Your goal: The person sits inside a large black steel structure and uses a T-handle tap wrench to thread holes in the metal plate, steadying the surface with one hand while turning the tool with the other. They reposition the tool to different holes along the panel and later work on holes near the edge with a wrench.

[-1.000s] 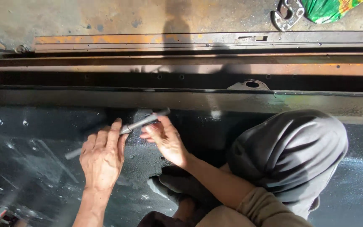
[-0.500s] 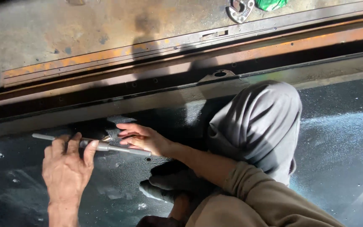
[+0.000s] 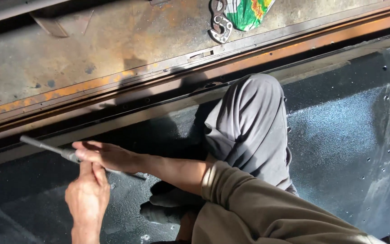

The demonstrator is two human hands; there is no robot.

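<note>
Fingers of the right hand (image 3: 107, 156) and left hand (image 3: 86, 196) are clamped together on a slim metal rod (image 3: 53, 149), held level just above the dark speckled panel (image 3: 335, 144) beside a rusted rail (image 3: 113, 88). No finished work shows; metal links (image 3: 220, 25) lie well apart.

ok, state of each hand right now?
Left hand: closed, fingers gripping the long grey metal rod tool from below.
Right hand: fingers laid along the same rod from above; full grip cannot be told.
</note>
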